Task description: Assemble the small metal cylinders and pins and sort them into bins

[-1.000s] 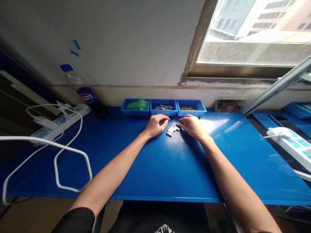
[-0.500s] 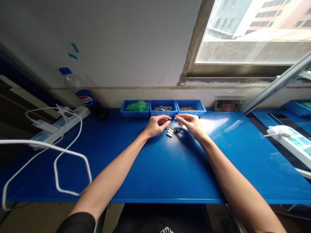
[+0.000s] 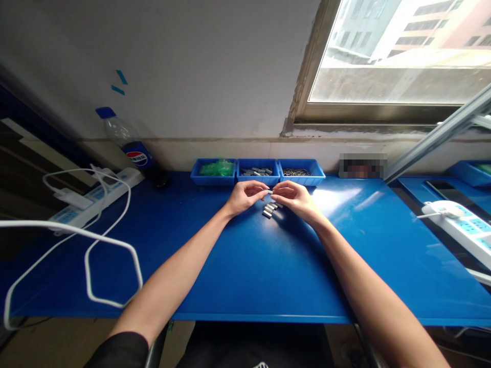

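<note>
Between the fingertips of both hands is a small metal piece (image 3: 269, 192), silvery and mostly covered by the fingers. My left hand (image 3: 243, 198) pinches it from the left, thumb and fingers closed. From the right, my right hand (image 3: 297, 200) grips it in the same way. Just below them, several small silver metal blocks (image 3: 267, 213) lie in a slanting row on the blue table (image 3: 245, 276). Behind the hands stand a blue bin of grey metal blocks (image 3: 256, 180) and a blue bin of thin metal pins or screws (image 3: 303, 180).
Left of these, another blue bin (image 3: 213, 181) holds green plastic. A cola bottle (image 3: 140, 156) stands at the back left. White cables (image 3: 88, 266) and a power strip (image 3: 92, 199) lie on the left. Another power strip (image 3: 460, 220) is at the right.
My right hand has brought the small metal piece left and slightly down. The fingertips of both hands now meet at it; half a second ago they were apart.
</note>
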A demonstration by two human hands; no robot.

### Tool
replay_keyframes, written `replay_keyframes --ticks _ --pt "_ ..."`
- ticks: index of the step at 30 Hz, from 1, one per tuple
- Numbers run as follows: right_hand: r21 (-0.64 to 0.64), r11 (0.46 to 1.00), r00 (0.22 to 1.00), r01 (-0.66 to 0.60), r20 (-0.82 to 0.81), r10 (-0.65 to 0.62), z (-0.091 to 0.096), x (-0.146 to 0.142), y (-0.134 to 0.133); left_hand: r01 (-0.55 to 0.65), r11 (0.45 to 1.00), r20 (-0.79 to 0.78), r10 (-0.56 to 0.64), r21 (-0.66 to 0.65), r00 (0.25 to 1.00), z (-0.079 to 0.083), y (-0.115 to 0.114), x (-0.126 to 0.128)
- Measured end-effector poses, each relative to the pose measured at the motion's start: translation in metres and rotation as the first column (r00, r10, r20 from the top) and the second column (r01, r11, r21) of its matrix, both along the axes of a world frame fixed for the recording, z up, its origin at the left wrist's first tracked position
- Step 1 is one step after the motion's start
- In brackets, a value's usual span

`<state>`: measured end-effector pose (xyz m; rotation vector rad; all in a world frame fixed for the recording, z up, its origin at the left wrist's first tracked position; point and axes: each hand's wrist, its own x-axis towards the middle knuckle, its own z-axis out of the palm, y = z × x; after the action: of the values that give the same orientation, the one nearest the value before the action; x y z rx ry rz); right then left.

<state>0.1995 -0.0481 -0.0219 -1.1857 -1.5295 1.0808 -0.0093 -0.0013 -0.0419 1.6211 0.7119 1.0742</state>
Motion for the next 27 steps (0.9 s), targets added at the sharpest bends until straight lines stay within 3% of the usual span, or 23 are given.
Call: replay_keyframes --ticks 4,8,11,15,21,27 --pt "0.142 0.988 0.955 0.056 0.280 -0.095 -0.003 0.015 0.003 -0.146 0.988 0.173 0.154 -0.060 0.973 -0.002 0.006 0.000" --pt "0.164 0.985 0.889 -0.046 0.457 -0.035 0.000 0.031 0.002 -0.122 0.980 0.327 0.167 -0.156 0.930 -0.005 0.009 0.001" --pt "0.152 0.981 0.853 -0.124 0.522 0.027 0.003 0.036 0.000 -0.090 0.980 0.351 0.149 -0.179 0.924 -0.006 0.009 0.002" --pt "0.202 0.969 0.807 -0.141 0.590 -0.006 0.003 0.036 0.001 -0.092 0.983 0.292 0.135 -0.156 0.947 -0.008 0.008 0.002" --pt "0.260 0.964 0.837 -0.054 0.538 -0.099 -0.012 0.033 0.008 -0.056 0.989 0.167 0.078 -0.134 0.983 -0.007 0.007 0.001" --pt "0.073 0.991 0.983 0.115 0.132 -0.124 -0.007 0.023 0.006 -0.017 0.993 0.119 0.031 -0.119 0.992 -0.002 0.004 0.000"
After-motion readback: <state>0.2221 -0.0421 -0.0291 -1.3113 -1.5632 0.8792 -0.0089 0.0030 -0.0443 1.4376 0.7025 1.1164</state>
